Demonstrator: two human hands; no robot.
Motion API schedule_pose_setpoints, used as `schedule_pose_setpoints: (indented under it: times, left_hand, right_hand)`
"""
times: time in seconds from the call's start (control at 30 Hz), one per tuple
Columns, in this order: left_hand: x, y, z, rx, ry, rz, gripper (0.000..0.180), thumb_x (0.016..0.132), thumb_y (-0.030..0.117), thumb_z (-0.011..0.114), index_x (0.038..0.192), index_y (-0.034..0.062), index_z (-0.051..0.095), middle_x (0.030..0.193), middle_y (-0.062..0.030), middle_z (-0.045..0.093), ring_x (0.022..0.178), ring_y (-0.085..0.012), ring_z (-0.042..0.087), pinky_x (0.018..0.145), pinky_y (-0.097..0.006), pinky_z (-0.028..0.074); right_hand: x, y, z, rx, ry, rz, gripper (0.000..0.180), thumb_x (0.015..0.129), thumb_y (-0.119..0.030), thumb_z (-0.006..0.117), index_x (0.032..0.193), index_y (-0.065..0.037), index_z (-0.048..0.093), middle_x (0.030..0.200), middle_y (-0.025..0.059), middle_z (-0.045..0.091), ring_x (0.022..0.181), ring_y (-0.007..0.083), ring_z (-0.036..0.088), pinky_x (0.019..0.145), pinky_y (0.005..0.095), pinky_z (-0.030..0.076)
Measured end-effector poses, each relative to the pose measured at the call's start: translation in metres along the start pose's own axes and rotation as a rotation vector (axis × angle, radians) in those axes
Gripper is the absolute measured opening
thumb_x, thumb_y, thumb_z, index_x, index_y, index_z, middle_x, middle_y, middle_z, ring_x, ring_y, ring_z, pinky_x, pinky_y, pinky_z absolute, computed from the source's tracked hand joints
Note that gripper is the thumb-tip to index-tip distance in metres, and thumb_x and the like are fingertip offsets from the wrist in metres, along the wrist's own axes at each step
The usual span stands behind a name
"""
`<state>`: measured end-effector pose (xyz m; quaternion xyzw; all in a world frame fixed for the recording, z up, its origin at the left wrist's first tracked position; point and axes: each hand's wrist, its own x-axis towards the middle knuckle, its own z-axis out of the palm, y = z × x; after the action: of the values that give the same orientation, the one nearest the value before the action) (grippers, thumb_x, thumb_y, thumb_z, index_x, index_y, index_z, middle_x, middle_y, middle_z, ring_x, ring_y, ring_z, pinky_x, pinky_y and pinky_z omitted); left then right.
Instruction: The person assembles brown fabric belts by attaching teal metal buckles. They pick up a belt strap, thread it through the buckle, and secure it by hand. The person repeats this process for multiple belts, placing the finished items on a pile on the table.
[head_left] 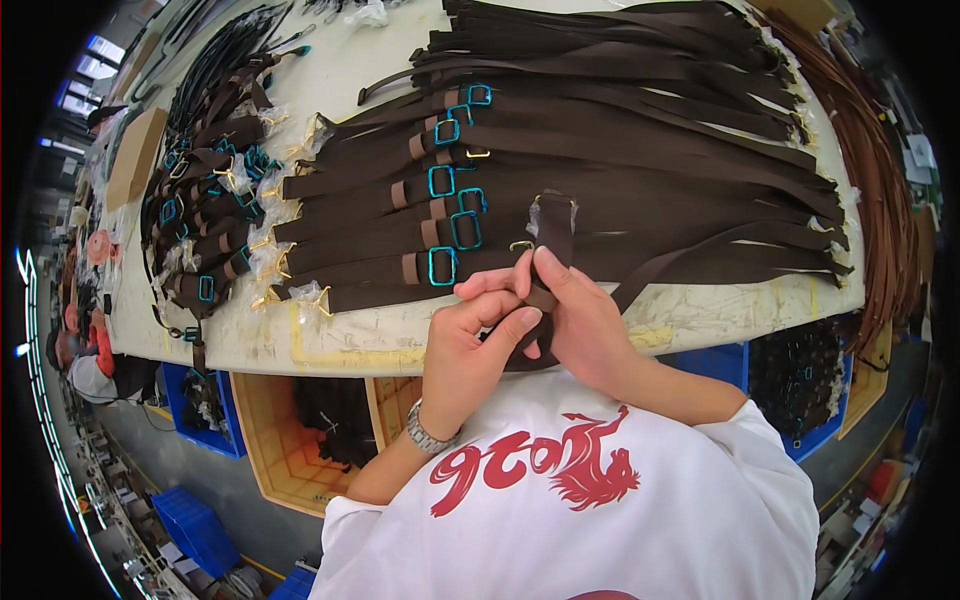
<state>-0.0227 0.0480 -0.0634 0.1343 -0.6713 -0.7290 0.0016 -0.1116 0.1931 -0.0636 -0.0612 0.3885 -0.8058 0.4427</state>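
Observation:
My left hand [478, 340] and my right hand [582, 322] both grip one dark brown belt strap [553, 232] close to my chest. The strap end points up and away from me, with a gold buckle under clear wrap at its tip. A small lighter brown loop sits on the strap between my thumbs. My left wrist wears a metal watch [428, 434]. Just beyond my hands lies a wide row of dark brown belts [640, 170] with blue-wrapped buckles [442, 266], spread over the cream table [370, 335].
A second heap of buckled belts [215, 190] lies at the table's left. Lighter brown straps [880, 170] hang over the right edge. A cardboard box [135, 155] stands far left. Wooden and blue bins [290, 440] sit under the table, some holding dark straps.

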Motion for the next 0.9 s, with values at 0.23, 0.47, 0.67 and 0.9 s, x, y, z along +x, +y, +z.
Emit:
schedule_pose_setpoints:
  times: [0.23,0.47,0.67,0.9]
  left_hand:
    - [-0.001,0.000,-0.005,0.172,-0.050,0.213,0.017,0.097,0.001,0.074,0.113,-0.0061,0.076,0.090,-0.0066,0.078,0.073,-0.0132,0.069,0.069,-0.028,0.055]
    - [-0.003,0.004,-0.015,0.684,0.049,0.535,0.015,0.089,0.002,0.080,0.103,-0.0011,0.077,0.082,-0.0127,0.074,0.067,-0.0246,0.068,0.064,-0.034,0.052]
    - [0.008,0.000,-0.019,0.864,0.022,0.793,0.013,0.083,0.002,0.084,0.087,0.0026,0.071,0.073,-0.0098,0.066,0.063,-0.0285,0.065,0.058,-0.037,0.051]
    - [0.027,-0.011,-0.011,0.882,0.110,0.915,0.020,0.084,0.004,0.081,0.077,0.0049,0.063,0.065,-0.0093,0.060,0.055,-0.0280,0.059,0.053,-0.039,0.047]
  right_hand:
    - [-0.002,0.000,-0.001,-0.128,-0.066,-0.034,0.044,0.118,-0.046,0.040,0.097,-0.011,0.057,0.131,0.0157,0.071,0.104,0.0108,0.065,0.068,0.0232,0.045]
    - [-0.010,0.007,0.009,-0.071,0.019,-0.112,0.043,0.118,-0.038,0.043,0.119,-0.002,0.065,0.133,0.0177,0.069,0.125,0.0220,0.064,0.111,0.0366,0.048]
    - [-0.018,0.014,0.005,-0.135,0.002,-0.152,0.040,0.119,-0.029,0.041,0.131,0.002,0.063,0.133,0.0169,0.069,0.127,0.0224,0.063,0.115,0.0350,0.045]
    - [-0.014,0.026,0.005,-0.204,0.097,-0.206,0.040,0.120,-0.029,0.037,0.140,0.000,0.057,0.141,0.0128,0.065,0.128,0.0187,0.061,0.116,0.0324,0.043]
